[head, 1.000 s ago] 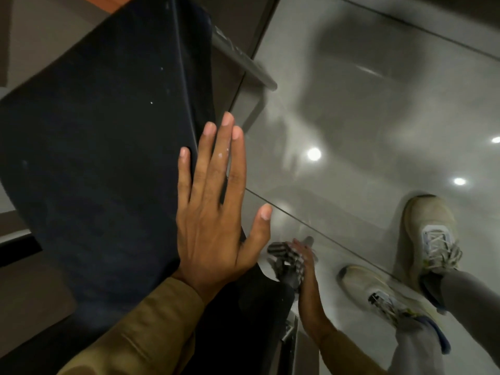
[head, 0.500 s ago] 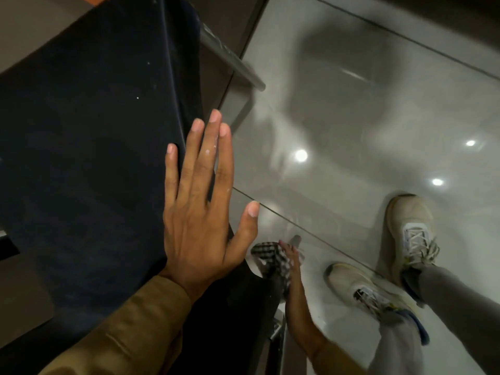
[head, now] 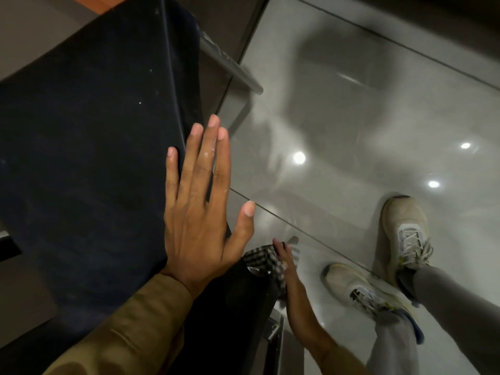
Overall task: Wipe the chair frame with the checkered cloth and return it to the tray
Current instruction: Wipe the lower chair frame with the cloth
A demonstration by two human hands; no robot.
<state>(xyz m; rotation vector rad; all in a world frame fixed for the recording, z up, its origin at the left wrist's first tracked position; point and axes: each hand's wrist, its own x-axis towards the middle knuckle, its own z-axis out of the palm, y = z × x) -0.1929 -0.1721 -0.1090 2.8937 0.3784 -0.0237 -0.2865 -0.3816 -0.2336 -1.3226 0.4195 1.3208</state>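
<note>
A chair with a dark navy fabric cushion [head: 89, 163] fills the left half of the view, tilted. My left hand [head: 200, 207] lies flat and open against the cushion's right edge, fingers straight. Lower down, my right hand [head: 288, 269] grips the black-and-white checkered cloth [head: 263, 262] and presses it on the chair's metal frame [head: 274, 328] beneath the cushion. Part of the cloth is hidden behind the cushion and the hand. No tray is in view.
A grey metal chair leg [head: 230, 66] sticks out at the upper middle. The glossy grey tiled floor [head: 365, 117] spreads to the right, with ceiling lights reflected in it. My two pale sneakers [head: 403, 236] stand at the lower right.
My right hand with the cloth has slid a little down and back along the frame. My left hand stays flat on the cushion. The camera has shifted slightly.
</note>
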